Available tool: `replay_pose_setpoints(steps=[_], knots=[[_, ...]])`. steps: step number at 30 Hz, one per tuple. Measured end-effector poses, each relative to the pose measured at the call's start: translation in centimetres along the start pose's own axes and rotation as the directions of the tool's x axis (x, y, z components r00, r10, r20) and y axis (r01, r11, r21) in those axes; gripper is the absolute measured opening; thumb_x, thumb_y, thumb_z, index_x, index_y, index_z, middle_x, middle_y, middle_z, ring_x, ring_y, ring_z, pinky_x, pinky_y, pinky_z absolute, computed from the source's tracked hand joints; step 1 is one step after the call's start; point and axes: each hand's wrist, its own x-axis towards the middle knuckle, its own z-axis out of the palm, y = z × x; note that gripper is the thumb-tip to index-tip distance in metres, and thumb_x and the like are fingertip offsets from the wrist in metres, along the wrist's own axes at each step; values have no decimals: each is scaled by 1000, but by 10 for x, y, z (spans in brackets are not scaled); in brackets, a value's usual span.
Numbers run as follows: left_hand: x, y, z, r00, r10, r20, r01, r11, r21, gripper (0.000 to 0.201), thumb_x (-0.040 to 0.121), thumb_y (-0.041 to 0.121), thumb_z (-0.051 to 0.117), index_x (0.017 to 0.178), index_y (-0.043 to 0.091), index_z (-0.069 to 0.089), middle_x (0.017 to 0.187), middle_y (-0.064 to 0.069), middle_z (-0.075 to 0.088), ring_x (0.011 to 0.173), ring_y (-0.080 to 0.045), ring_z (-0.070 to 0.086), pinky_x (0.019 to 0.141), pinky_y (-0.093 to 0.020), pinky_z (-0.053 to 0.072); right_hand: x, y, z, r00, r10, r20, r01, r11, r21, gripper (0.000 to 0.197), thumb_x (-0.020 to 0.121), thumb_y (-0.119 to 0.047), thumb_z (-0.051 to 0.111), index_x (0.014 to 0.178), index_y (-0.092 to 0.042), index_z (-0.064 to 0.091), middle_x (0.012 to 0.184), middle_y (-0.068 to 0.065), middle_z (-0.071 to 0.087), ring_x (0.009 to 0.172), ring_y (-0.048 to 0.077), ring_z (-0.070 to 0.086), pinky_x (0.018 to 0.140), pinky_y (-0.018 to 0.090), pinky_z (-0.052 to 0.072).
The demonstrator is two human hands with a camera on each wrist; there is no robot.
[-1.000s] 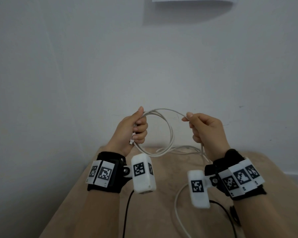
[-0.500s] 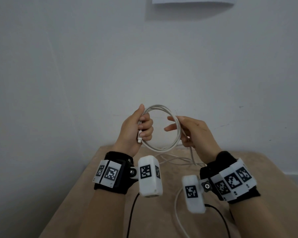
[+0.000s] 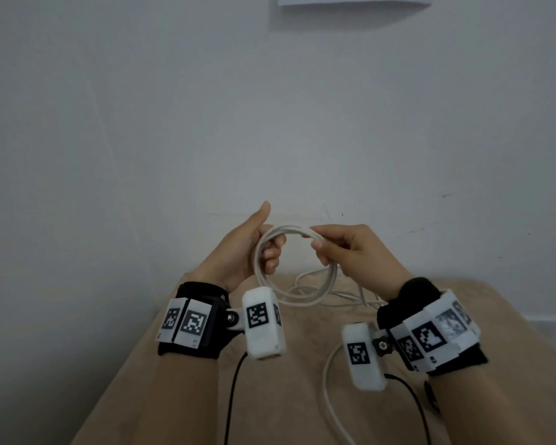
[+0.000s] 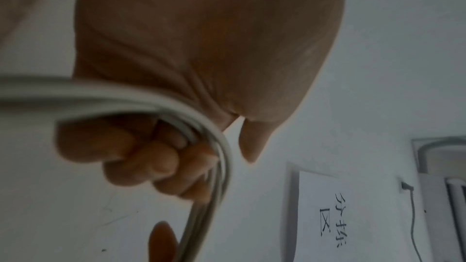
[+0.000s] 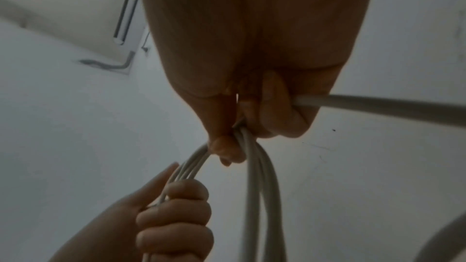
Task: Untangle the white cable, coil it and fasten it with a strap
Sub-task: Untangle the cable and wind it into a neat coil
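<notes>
**One more loop on my coil**

From my head: my right hand (image 3: 353,252) has swung in and laid a new loop of the white cable (image 3: 297,298) onto the ring. My left hand (image 3: 247,252) grips the ring above the table (image 3: 174,396). More cable still trails down.

Left wrist: my fingers (image 4: 141,158) curl around several strands.

Right wrist: my fingertips (image 5: 227,148) pinch the bundle tight.

I see no strap yet.

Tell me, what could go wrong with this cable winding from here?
The coil has no strap on it, only the left hand and right hand gripping it; a loosened grip could let the loops spring apart. The loose cable trailing over the table could snag or kink while being pulled in.
</notes>
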Motion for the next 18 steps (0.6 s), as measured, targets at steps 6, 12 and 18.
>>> replay_pose_setpoints(steps=[6, 12, 18], knots=[[2, -2, 11, 998, -58, 5, 52, 936, 348, 49, 93, 53, 45, 63, 15, 53, 47, 8, 26, 40, -8, 18, 41, -19, 16, -1, 2, 6, 993, -2, 121, 24, 984, -178, 19, 95, -15, 54, 103, -18, 72, 58, -8, 54, 49, 2, 41, 54, 13, 31], [5, -4, 15, 998, 44, -38, -31, 951, 307, 45, 97, 42, 47, 58, 20, 43, 47, 10, 24, 39, -6, 15, 39, -18, 14, 0, 2, 7, 1000, -18, 16, 19, 995, -99, 19, 93, -19, 58, 106, -25, 71, 64, -6, 63, 49, 0, 45, 54, 11, 33], [5, -3, 12, 980, 153, -129, -138, 983, 122, 43, 99, 40, 42, 62, 21, 36, 53, 8, 20, 40, -7, 13, 39, -19, 14, 1, 4, 1, 989, 30, -143, -19, 997, 80, 9, 89, -25, 64, 92, -27, 72, 64, -5, 67, 50, 2, 44, 52, 16, 36]])
